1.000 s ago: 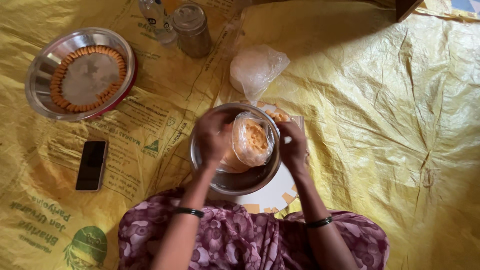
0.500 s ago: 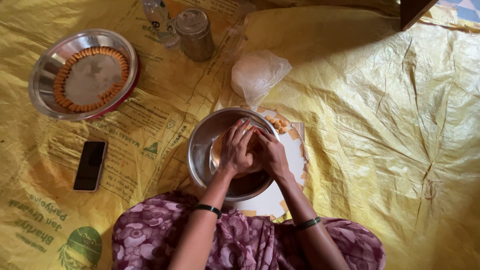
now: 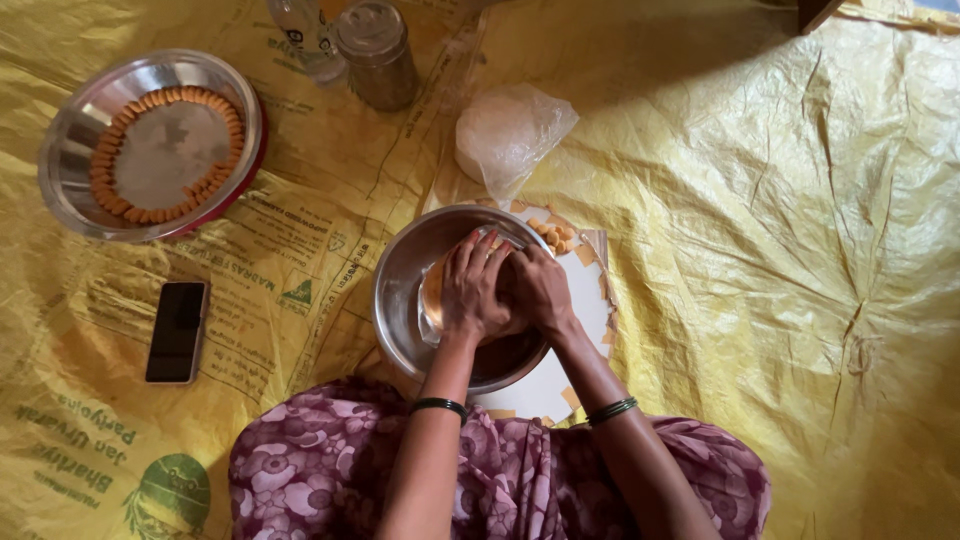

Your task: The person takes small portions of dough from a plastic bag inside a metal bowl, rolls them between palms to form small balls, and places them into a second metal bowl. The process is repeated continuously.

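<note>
Inside the steel bowl [image 3: 400, 300] a plastic bag of orange dough [image 3: 432, 295] is clasped by both hands — left hand [image 3: 472, 290] over its left part, right hand [image 3: 540, 290] pressed alongside, equally near — directly under the palms.

Steel plate [image 3: 65, 165] top left with a ring of small orange snacks [image 3: 165, 98]. Black phone [image 3: 177, 331] lying below it. Two jars [image 3: 377, 55] at top, crumpled clear bag [image 3: 510, 130] near them. Yellow sheet [image 3: 780, 250] under everything.
</note>
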